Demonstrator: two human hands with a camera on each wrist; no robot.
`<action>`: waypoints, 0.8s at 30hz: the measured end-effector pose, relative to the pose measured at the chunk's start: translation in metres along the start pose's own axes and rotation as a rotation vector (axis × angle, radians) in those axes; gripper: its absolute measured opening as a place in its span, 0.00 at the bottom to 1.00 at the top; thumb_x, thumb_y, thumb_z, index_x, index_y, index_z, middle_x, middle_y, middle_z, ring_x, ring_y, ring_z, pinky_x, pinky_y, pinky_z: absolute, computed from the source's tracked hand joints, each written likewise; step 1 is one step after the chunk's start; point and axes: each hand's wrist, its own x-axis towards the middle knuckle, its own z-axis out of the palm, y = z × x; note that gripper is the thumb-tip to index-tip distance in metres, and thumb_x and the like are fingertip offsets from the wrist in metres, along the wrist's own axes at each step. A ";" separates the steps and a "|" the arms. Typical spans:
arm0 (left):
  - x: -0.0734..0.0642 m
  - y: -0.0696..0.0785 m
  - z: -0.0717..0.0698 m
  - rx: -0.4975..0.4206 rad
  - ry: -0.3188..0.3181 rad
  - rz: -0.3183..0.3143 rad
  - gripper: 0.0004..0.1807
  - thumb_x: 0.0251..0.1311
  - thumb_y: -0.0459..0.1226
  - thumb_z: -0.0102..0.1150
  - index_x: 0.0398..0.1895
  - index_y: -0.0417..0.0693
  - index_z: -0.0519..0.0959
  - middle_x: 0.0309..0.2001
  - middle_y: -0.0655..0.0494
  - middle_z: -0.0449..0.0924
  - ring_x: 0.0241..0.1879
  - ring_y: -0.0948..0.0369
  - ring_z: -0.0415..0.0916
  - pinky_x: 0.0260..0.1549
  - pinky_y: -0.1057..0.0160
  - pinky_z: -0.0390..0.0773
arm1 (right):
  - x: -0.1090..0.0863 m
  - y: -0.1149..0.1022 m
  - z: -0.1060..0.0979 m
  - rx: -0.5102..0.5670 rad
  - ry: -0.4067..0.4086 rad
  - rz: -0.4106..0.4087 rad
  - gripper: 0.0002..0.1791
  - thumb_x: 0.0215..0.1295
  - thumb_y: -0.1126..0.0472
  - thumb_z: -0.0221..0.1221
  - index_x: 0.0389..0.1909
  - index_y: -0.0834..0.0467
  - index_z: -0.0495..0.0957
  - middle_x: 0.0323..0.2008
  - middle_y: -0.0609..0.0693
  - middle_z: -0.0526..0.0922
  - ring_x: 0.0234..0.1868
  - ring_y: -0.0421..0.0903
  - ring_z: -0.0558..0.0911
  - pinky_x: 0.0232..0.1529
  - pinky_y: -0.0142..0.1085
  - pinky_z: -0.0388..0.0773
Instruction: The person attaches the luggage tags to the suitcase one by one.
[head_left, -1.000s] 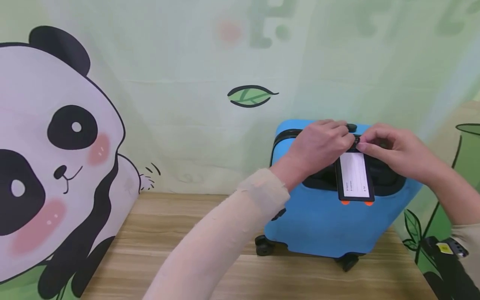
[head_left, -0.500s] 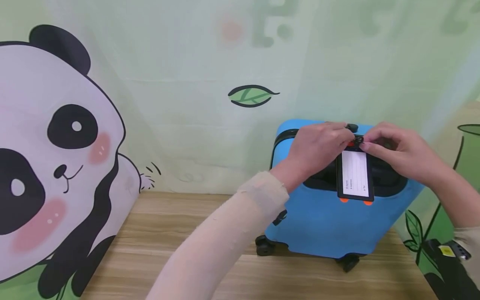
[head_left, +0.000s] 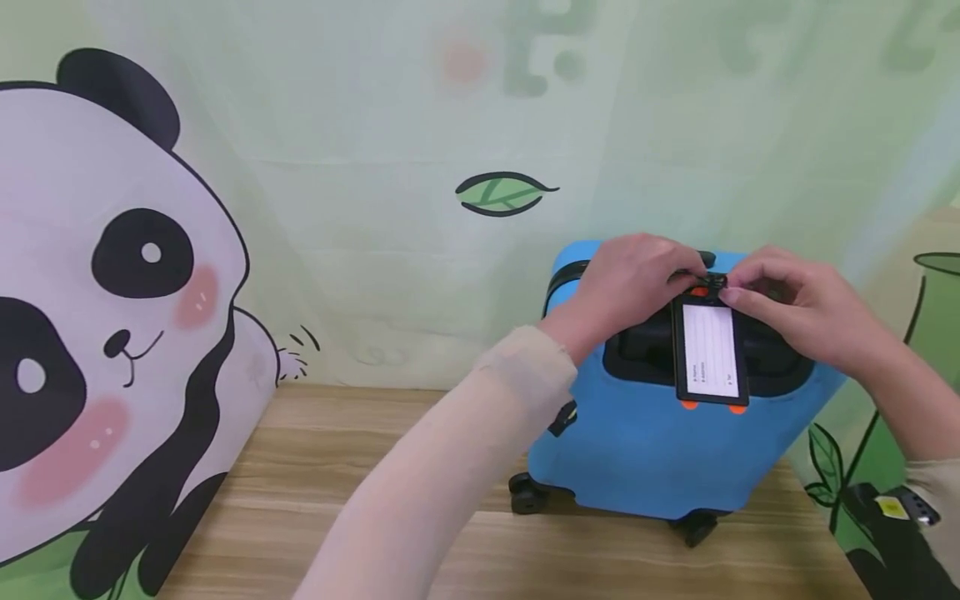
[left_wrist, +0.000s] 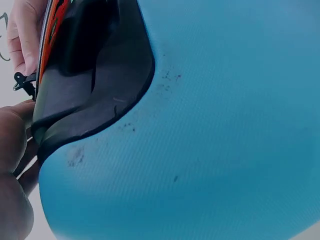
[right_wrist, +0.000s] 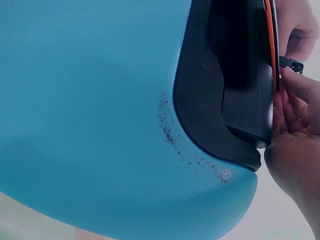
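A blue suitcase [head_left: 645, 454] stands upright, with a black luggage tag [head_left: 709, 348] hanging over its recessed black handle [head_left: 776, 354]. The tag has a white card and orange parts. At the tag's top is a small black strap buckle [head_left: 717, 282], which sticks out beyond the tag's edge in both wrist views. My right hand [head_left: 802, 304] pinches the strap at the buckle between thumb and forefinger. From the other side my left hand [head_left: 637, 271], fingers curled, holds the strap's left part; its fingertips are partly hidden in the head view.
Black wheels [head_left: 529, 493] carry the suitcase on a wood-grain surface [head_left: 360, 483]. Close behind it hangs a pale green cloth backdrop [head_left: 360, 250] with a printed panda [head_left: 142, 333] at the left. A black device with a yellow label [head_left: 891, 507] sits by the right sleeve.
My left hand has drawn slightly up and left from the tag's top, uncovering an orange patch and more of the buckle. My right hand stays almost in place.
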 end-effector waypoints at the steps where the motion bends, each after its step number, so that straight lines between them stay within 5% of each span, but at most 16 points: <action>1: 0.000 0.000 0.001 0.022 0.012 0.010 0.13 0.81 0.45 0.58 0.58 0.63 0.89 0.52 0.68 0.90 0.45 0.70 0.83 0.44 0.75 0.78 | 0.000 0.000 0.000 -0.001 0.000 0.001 0.04 0.74 0.72 0.63 0.45 0.63 0.84 0.45 0.37 0.82 0.39 0.37 0.80 0.39 0.23 0.75; 10: -0.009 0.003 0.005 0.202 0.092 0.089 0.12 0.81 0.44 0.57 0.54 0.61 0.90 0.48 0.66 0.91 0.40 0.69 0.85 0.40 0.76 0.80 | 0.002 -0.003 0.004 -0.031 -0.002 0.002 0.03 0.75 0.70 0.63 0.45 0.63 0.84 0.43 0.35 0.82 0.37 0.36 0.81 0.39 0.22 0.74; 19: -0.013 0.003 0.006 0.072 0.095 0.033 0.14 0.78 0.46 0.61 0.59 0.61 0.89 0.54 0.66 0.90 0.47 0.69 0.86 0.42 0.77 0.79 | 0.001 0.002 0.007 -0.009 -0.005 -0.083 0.05 0.76 0.71 0.62 0.47 0.63 0.83 0.43 0.35 0.82 0.38 0.34 0.80 0.41 0.20 0.74; 24: -0.018 0.004 -0.001 -0.038 0.106 -0.022 0.14 0.79 0.45 0.61 0.62 0.61 0.87 0.58 0.67 0.87 0.46 0.71 0.84 0.35 0.76 0.77 | 0.000 0.000 0.008 -0.021 0.003 -0.064 0.04 0.76 0.70 0.62 0.46 0.64 0.84 0.42 0.35 0.82 0.37 0.35 0.80 0.40 0.22 0.75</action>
